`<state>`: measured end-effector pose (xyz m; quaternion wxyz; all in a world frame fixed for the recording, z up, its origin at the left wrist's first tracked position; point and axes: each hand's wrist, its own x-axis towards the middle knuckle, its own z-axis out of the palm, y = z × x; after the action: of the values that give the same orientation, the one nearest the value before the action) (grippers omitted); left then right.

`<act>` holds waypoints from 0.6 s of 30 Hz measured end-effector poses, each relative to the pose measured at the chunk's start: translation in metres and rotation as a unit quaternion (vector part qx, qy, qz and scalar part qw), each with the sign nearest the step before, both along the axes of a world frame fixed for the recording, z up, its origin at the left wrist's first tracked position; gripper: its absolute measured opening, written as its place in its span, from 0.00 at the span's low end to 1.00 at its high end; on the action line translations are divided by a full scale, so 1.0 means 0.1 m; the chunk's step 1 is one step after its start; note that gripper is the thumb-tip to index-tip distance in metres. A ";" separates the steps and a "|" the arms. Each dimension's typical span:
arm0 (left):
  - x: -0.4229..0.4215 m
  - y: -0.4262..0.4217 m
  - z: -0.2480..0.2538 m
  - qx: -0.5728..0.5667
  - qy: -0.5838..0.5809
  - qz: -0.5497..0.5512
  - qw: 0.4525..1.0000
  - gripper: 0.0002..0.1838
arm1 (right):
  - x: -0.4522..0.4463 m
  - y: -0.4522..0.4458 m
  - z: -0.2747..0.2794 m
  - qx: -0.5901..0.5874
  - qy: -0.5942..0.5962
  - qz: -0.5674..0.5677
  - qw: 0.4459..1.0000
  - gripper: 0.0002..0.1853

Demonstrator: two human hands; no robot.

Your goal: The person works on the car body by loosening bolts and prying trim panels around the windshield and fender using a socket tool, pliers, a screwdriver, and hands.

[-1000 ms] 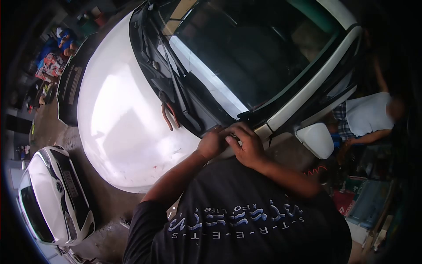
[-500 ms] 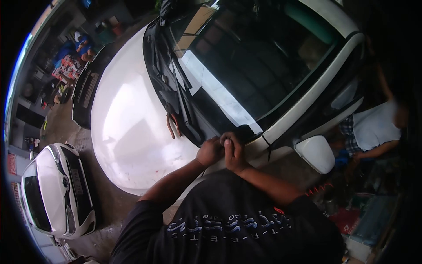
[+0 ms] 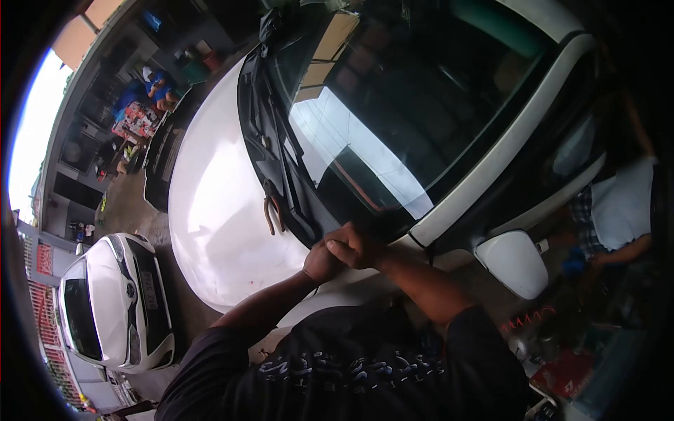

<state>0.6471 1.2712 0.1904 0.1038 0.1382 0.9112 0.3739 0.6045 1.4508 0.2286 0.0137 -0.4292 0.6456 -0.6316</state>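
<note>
Since the earlier frame, the right hand (image 3: 354, 245) has folded lower against the left hand (image 3: 323, 262), its thumb lying across. Each grip is curled — whether around anything, one cannot tell — at the near corner of the black cowl panel (image 3: 319, 214). That plastic is probably light, springy, crackable; best held along its edge. Pliers (image 3: 275, 209) lie beyond, by the hood (image 3: 217, 217).

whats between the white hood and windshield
In the head view, the black cowl panel with the wipers lies between the white hood and windshield; pliers rest at the hood's edge.
</note>
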 end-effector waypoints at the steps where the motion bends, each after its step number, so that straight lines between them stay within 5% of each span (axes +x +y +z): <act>1: -0.01 -0.03 -0.04 -0.006 0.005 0.000 1.000 0.15 | -0.01 0.02 0.05 -0.006 0.005 0.000 1.000 0.19; 4: -0.01 -0.08 -0.10 0.002 0.027 -0.056 0.998 0.17 | 0.25 0.03 0.13 0.063 -0.094 -0.021 0.993 0.14; 6: 0.02 0.04 0.07 -0.037 0.061 -0.028 0.997 0.17 | 0.58 -0.18 0.02 -0.129 -0.159 -0.250 0.946 0.11; 9: 0.05 -0.02 0.00 0.002 0.074 -0.044 0.996 0.18 | 0.68 -0.35 -0.09 -0.171 -0.095 -0.310 0.930 0.10; 12: -0.07 0.05 -0.18 0.002 0.173 -0.125 0.977 0.15 | 0.60 -0.40 -0.12 -0.066 -0.147 -0.267 0.950 0.15; 18: -0.10 -0.23 -0.34 -0.031 0.081 -0.123 0.989 0.16 | 0.35 -0.22 -0.13 -0.024 -0.073 -0.110 0.991 0.19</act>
<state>0.6371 1.2479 0.1564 0.0793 0.2761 0.9037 0.3175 0.6395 1.4288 0.2155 -0.0192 -0.3084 0.6708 -0.6742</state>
